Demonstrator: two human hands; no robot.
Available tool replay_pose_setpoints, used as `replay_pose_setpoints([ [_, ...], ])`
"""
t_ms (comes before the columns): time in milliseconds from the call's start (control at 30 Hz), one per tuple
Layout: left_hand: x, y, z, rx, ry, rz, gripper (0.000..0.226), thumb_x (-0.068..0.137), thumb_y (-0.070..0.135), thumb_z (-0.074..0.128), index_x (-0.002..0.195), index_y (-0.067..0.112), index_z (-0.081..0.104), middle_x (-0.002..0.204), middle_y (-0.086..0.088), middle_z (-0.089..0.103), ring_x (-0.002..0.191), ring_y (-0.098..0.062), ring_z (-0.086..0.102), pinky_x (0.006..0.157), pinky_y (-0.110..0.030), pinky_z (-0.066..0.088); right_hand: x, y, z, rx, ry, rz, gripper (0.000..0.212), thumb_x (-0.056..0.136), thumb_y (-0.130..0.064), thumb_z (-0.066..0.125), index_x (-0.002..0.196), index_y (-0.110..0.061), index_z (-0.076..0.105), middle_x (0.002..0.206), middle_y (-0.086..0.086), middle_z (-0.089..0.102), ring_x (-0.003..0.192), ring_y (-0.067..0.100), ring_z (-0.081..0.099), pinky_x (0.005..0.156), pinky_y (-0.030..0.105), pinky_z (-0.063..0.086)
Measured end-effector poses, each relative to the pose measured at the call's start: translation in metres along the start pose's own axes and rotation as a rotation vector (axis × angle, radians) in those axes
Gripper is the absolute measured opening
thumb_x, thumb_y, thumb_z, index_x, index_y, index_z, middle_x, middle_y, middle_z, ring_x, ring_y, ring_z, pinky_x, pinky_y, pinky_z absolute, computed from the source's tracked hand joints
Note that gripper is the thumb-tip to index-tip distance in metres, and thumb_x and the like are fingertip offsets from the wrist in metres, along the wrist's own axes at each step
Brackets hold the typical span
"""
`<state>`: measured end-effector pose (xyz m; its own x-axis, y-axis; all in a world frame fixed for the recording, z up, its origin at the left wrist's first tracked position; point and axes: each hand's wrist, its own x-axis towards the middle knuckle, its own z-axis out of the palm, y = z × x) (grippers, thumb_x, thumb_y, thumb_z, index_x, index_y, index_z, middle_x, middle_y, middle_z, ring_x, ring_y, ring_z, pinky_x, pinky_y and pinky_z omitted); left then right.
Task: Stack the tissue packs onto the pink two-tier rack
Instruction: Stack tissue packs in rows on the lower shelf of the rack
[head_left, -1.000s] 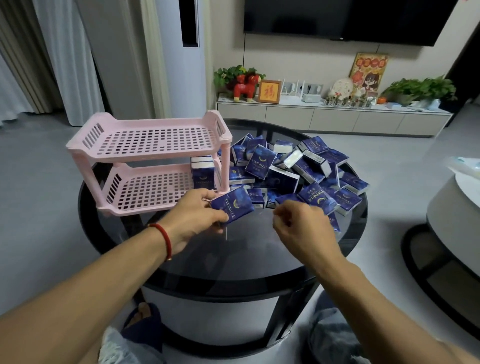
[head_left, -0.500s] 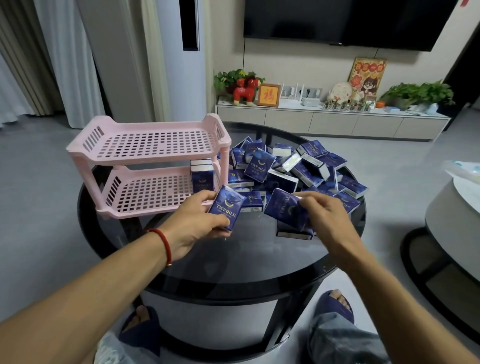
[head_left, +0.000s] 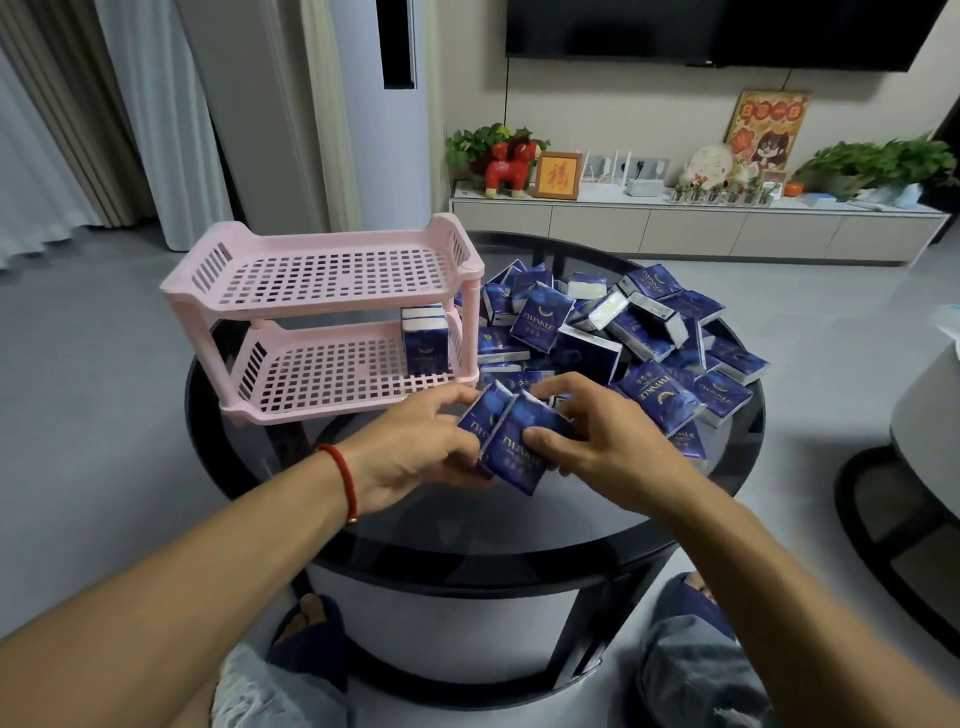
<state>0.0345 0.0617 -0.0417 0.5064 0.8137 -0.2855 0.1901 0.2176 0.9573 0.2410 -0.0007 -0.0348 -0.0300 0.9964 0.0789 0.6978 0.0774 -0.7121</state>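
Navy film-wrapped tissue packs, two of them (head_left: 511, 441), sit pressed side by side between my hands, just in front of the pink slotted plastic two-tier rack (head_left: 332, 317). My left hand (head_left: 415, 452) curls its grip round the left pack's outer edge, and my right hand (head_left: 587, 441) pinches the right pack from its far side, thumb below and fingers above. I judge I am squaring the pair so both go in as one block. Standing upright at the right end of the rack's lower tier are a few packs (head_left: 426, 340), white ends up; the upper tier holds none. Right of the rack lies a loose heap of the same glossy packs (head_left: 623, 343), tumbled at all angles. Rack and heap rest on a round dark glass counter (head_left: 363, 525).
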Motion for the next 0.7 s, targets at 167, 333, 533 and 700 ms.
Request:
replay_pose_setpoints([
  [167,-0.005,-0.001,-0.003,-0.052,-0.075,0.004,0.068,0.061,-0.006,0.058,0.128,0.008,0.059,0.117,-0.027,0.071,0.1,-0.03,0.07,0.089,-0.043,0.061,0.01,-0.001,0.015,0.038,-0.02,-0.012,0.046,0.088,-0.044,0.075,0.127,-0.023,0.06,0.11,-0.004,0.068,0.079,0.013,0.071,0.079,0.045,0.059],
  [333,-0.005,-0.009,-0.014,0.451,0.024,0.242,0.067,0.07,0.008,0.084,0.127,0.029,0.055,0.115,-0.002,0.073,0.107,-0.02,0.071,0.099,-0.043,0.056,0.012,-0.017,0.021,-0.198,0.045,-0.221,0.054,0.082,-0.033,0.083,0.129,-0.02,0.062,0.114,-0.001,0.066,0.101,0.017,0.061,0.086,0.033,0.049],
  [533,-0.006,-0.018,-0.019,0.75,0.162,0.351,0.063,0.076,0.033,0.087,0.131,0.034,0.054,0.115,0.01,0.067,0.104,-0.009,0.064,0.092,-0.038,0.056,0.021,-0.016,0.037,-0.304,0.031,-0.266,0.066,0.08,-0.034,0.083,0.139,-0.025,0.054,0.119,-0.002,0.059,0.101,0.017,0.057,0.088,0.038,0.049],
  [700,0.003,-0.028,-0.024,0.678,0.196,0.32,0.063,0.076,0.028,0.088,0.129,0.035,0.056,0.115,0.014,0.068,0.109,-0.004,0.064,0.1,-0.034,0.054,0.021,-0.009,0.035,-0.101,0.005,-0.164,0.068,0.079,-0.025,0.085,0.138,-0.024,0.051,0.115,-0.009,0.061,0.085,0.007,0.062,0.078,0.026,0.054],
])
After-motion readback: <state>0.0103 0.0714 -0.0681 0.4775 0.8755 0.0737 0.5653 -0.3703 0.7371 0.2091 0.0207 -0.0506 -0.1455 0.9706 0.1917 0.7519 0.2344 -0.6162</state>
